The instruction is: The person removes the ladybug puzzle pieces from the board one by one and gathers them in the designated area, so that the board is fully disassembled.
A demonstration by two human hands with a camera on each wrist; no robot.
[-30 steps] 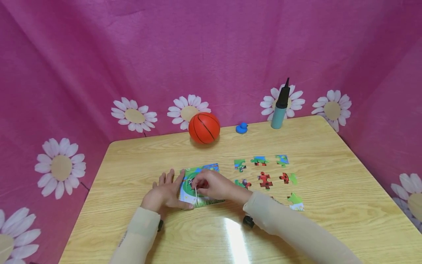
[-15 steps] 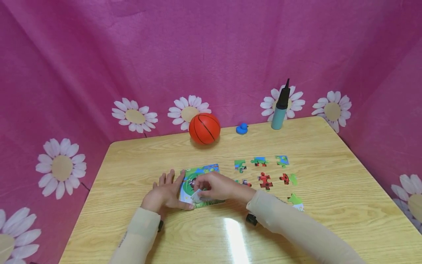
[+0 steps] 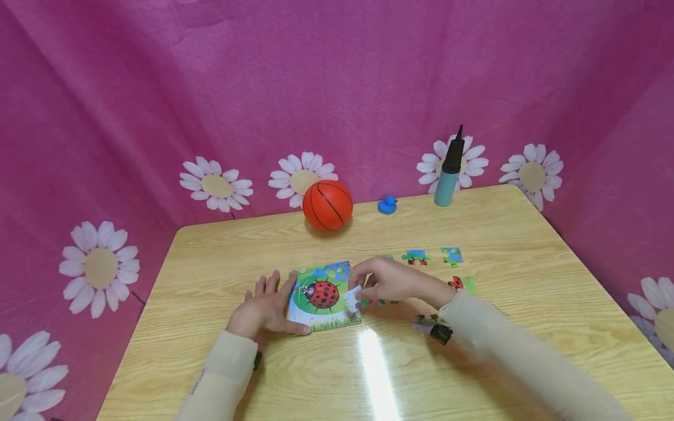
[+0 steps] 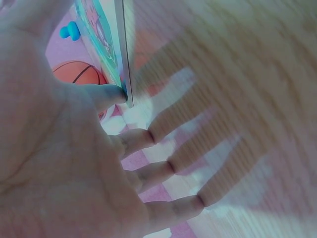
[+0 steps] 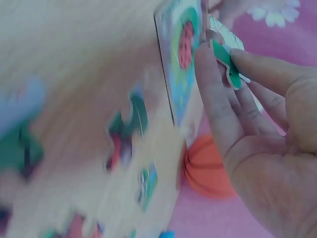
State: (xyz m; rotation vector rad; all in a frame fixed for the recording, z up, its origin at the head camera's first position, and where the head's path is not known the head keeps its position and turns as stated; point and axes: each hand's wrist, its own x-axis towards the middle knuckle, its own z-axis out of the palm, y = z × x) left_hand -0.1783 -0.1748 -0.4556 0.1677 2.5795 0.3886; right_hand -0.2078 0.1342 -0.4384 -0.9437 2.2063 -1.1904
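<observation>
While pinched: one puzzle piece (image 3: 354,297)

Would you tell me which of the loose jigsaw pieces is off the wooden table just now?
The green-and-white cardboard piece pinched in the right hand, beside the ladybird puzzle board; the other loose pieces lie flat on the table.

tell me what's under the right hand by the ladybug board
The right hand pinches a green and white puzzle piece at the ladybug board's right edge. Below it, bits of loose pieces peek out on the table; the rest is covered by the fingers.
</observation>
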